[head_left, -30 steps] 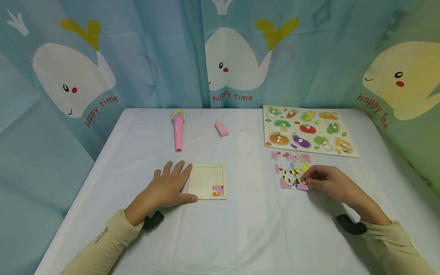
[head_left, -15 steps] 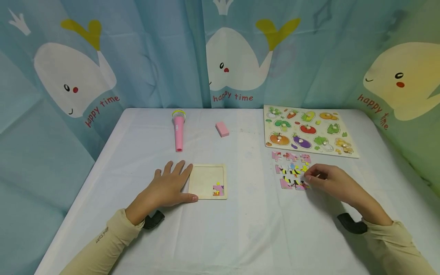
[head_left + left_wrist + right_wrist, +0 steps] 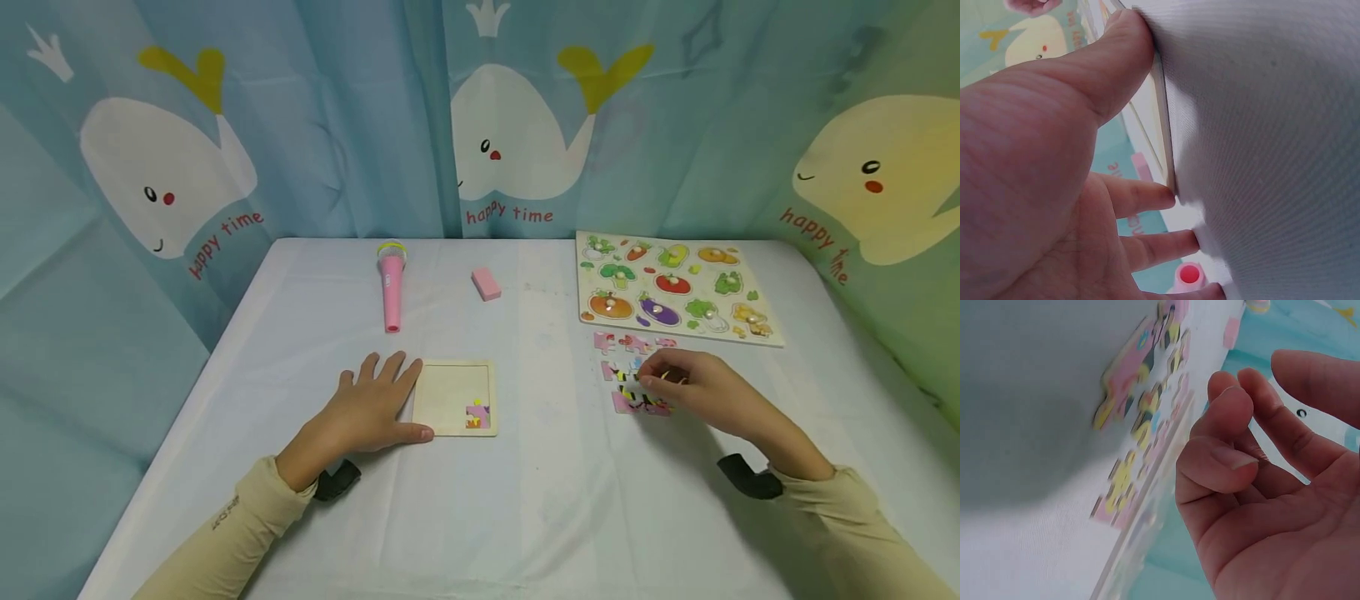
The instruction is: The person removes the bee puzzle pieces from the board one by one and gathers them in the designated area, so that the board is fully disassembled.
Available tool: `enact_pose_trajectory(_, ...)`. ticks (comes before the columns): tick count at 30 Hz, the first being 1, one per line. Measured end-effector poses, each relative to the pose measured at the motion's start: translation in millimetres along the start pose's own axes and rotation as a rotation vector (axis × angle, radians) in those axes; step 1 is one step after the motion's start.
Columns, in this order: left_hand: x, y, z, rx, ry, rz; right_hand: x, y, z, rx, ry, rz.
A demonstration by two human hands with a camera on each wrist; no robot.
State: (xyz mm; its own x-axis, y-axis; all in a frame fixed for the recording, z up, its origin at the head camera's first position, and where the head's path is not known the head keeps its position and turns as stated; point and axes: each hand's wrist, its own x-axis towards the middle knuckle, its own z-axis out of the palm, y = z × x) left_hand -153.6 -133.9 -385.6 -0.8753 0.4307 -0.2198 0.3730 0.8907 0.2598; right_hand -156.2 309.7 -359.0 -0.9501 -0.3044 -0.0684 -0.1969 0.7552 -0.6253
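My left hand (image 3: 373,413) lies with fingers spread beside the shallow square wooden puzzle frame (image 3: 450,383). Its thumb and index fingertip touch the frame's left edge, as the left wrist view also shows. One pink and yellow jigsaw piece (image 3: 477,416) sits in the frame's near right corner. Over the group of loose pink jigsaw pieces (image 3: 624,403) hovers my right hand (image 3: 701,387), covering some of them. In the right wrist view its fingers (image 3: 1219,465) are loosely curled and show nothing held, with the pieces (image 3: 1125,387) lying on the cloth apart from them.
A wooden vegetable peg board (image 3: 678,287) lies behind the loose pieces. Farther left are a pink block (image 3: 486,284) and a pink toy microphone (image 3: 392,287). A blue curtain (image 3: 360,125) printed with whales hangs behind the white-covered table (image 3: 450,517).
My right hand has moved left from the right edge of the loose pieces to over their middle. My left hand stays at the frame.
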Motion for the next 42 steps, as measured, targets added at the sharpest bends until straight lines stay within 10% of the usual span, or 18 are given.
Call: enact_pose_trajectory(42,1.4,-0.3,0.5,-0.002,-0.008,-0.011,63.4,-93,78,0.136,-0.193,-0.346)
